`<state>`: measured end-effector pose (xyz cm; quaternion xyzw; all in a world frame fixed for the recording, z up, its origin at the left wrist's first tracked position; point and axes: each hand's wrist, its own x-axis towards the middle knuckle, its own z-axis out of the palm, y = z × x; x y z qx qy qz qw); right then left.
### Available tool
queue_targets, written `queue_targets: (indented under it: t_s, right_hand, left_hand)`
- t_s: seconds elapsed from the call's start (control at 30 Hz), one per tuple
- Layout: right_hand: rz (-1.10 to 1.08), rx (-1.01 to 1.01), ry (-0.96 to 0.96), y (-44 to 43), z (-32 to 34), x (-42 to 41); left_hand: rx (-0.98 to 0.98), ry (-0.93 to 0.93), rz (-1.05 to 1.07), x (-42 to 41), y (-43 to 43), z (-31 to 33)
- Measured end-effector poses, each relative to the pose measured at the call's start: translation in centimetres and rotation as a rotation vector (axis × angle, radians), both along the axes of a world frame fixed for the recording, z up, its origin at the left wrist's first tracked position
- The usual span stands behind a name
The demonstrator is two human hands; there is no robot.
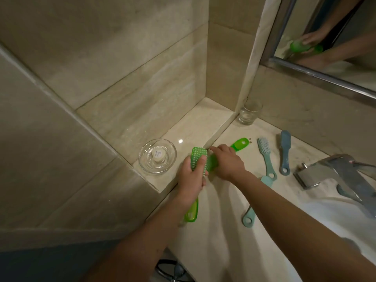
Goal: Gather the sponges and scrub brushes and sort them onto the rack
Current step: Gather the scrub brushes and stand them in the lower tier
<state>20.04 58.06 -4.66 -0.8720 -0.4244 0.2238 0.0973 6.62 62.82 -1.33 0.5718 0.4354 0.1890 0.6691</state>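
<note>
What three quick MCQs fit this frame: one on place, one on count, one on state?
1. Where is the tumbler?
A) in the basin
B) inside the glass dish
C) at the back of the counter, by the wall corner

2. How many green brushes are there, mirror aside?
A) two
B) one
C) four

3. What is the left hand doing?
A) lying flat on the counter
B) gripping a green brush
C) holding the tumbler

Answers:
1. C, it stands upright where the counter meets the wall.
2. A, one is in the left hand, and the second green brush is under the right hand.
3. B, its fingers curl round the brush head, bristles up.
</note>
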Motion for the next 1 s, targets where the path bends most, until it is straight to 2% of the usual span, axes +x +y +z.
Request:
queue_targets:
  t_s: [0.1,0.2,0.43,0.6,0.7,0.83,1.0]
  right_hand:
    - [0.050,-0.043,-0.135,-0.5,-0.3,-0.7]
    - [0.018,0.032,-0.134,-1.3,-0.1,-1.2]
    - [-0.200,0.237,-0.132,-4.0,3.1,-0.2]
    - [-0.445,0.381,-0.110,-7.3,6.8,0.6]
    - [-0.604,0.529,-0.032,-10.0,9.0,0.9]
    - [-0.701,0.675,0.110,-13.9,11.5,1.0]
    - [-0.822,0.820,0.416,-19.2,13.6,0.9]
  left_hand:
    - [-0.015,0.014,-0.001,-0.3,0.0,-0.1]
    - [-0.020,0.007,0.003,-0.4,-0.2,0.1]
    - [0.017,-0.069,0.031,1.2,-1.9,1.5]
    - [0.088,-0.128,0.021,3.0,-4.0,2.8]
    - [0.089,-0.150,-0.012,4.2,-6.2,3.6]
    - [0.091,-0.201,-0.083,5.9,-9.6,5.2]
    - [0.087,-0.285,-0.229,7.7,-14.0,7.2]
